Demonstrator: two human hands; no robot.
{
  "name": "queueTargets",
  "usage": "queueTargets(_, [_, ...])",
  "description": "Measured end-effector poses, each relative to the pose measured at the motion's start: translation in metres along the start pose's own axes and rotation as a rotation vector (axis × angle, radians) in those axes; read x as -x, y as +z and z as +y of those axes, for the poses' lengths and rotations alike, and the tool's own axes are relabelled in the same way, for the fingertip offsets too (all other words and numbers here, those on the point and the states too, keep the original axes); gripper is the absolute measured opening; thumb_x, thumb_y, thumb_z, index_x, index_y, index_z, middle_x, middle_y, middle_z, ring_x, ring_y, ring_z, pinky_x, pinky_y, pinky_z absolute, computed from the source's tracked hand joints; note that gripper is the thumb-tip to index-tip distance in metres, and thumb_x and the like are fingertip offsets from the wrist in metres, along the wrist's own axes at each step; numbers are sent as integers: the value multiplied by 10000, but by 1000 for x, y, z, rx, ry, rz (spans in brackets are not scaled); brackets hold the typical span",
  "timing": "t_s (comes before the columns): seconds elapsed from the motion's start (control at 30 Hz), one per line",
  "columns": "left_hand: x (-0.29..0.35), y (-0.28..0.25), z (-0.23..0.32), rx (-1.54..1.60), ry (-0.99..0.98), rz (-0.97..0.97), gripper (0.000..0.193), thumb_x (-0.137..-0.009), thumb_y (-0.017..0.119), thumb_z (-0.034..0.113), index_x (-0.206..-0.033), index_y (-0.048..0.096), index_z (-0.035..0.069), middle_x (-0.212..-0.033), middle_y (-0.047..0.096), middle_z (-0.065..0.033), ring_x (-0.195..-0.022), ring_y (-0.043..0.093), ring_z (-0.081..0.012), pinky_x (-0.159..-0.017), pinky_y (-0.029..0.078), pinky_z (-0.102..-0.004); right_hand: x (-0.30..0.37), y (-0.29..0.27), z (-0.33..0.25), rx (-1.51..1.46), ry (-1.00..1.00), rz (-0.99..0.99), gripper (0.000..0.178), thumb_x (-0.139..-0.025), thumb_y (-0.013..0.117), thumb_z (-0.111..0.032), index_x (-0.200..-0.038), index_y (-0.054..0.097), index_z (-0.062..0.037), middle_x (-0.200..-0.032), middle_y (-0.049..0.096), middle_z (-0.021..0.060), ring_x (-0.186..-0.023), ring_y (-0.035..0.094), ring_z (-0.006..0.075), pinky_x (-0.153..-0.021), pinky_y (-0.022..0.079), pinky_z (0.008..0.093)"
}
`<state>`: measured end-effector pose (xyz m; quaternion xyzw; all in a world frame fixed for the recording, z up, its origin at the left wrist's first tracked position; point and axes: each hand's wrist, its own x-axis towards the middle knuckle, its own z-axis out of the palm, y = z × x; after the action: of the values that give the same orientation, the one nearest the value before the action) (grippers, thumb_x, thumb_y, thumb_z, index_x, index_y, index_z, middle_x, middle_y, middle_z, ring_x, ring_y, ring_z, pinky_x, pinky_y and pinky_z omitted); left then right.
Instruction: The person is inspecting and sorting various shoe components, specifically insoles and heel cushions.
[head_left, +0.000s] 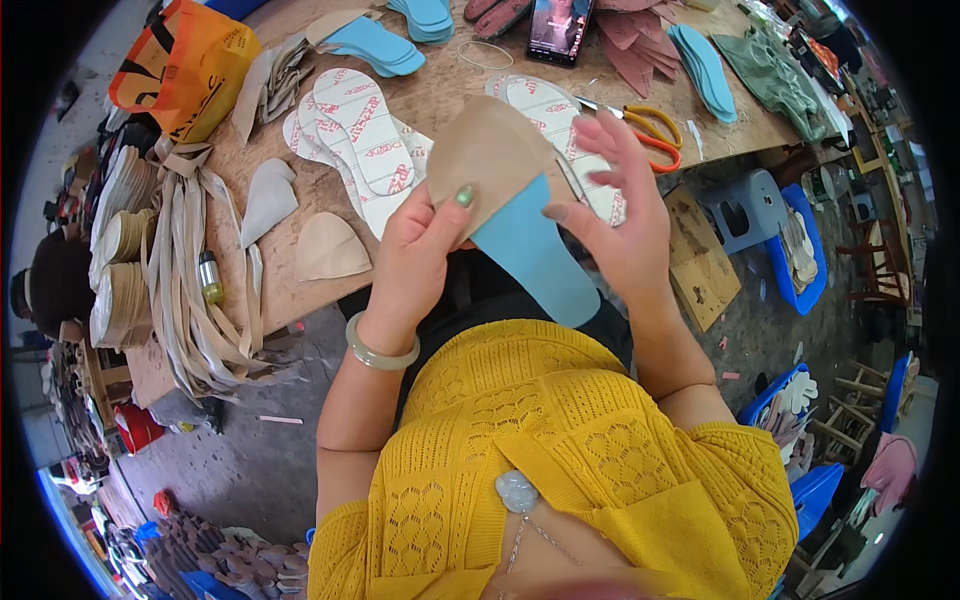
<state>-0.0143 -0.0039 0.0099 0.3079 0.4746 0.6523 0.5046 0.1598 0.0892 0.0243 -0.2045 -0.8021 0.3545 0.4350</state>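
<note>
Partly past table edge point(285, 300), insole point(520, 222) in left fingers point(445, 222)

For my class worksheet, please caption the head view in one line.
Left hand holding a beige and blue insole at a cluttered workbench, right hand open beside it.

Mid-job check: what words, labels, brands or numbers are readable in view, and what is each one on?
I won't copy any wording or brands; here is where print shows:
White sole-shaped pieces: repeated red printing.
Orange bag: dark lettering, partly lost in folds.
Phone: marks on its screen, too small to read.
Beige-and-blue sole-shaped piece in the left hand: no print visible.
</note>
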Motion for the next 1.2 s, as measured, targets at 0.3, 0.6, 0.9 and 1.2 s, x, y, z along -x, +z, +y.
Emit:
queueTargets(0.3, [-20, 18, -11, -126, 84, -4, 268, -957, 570, 231, -1090, 569, -2, -930, 644, -20, -783, 594, -57, -646, 492, -194, -7, 19, 28, -726, 553, 92, 331, -870, 636, -83, -1171, 536, 10, -964, 646, 43, -785, 594, 64, -690, 487, 198])
queueTargets(0.6, [-26, 4, -13, -30, -17, 38, 282, -984, 503, 271, -1011, 611, 12, -844, 651, -27, -680, 599, -83, -624, 489, -229, -9, 19, 41, -810, 658, 212, 199, -935, 545, -181, -988, 640, -15, -775, 637, -9, -615, 582, 47, -560, 461, 188])
queueTargets(0.9, [-44, 8, -6, -276, 217, 52, 236, -958, 561, 233, -1013, 595, 6, -830, 632, -18, -709, 562, -65, -604, 460, -215, -5, 20, 29, -554, 550, 163, 156, -931, 572, -145, -933, 646, -8, -694, 578, -50, -566, 493, 1, -491, 380, 172])
queueTargets(1.2, [-41, -16, 2, -443, 238, 232, 338, -964, 563, 306, -867, 641, -8, -652, 481, 75, -612, 376, -21, -527, 322, -201, 9, 24, 31, -661, 550, -181, 261, -902, 615, -136, -1130, 601, -9, -868, 617, -24, -697, 540, 28, -619, 445, 192])
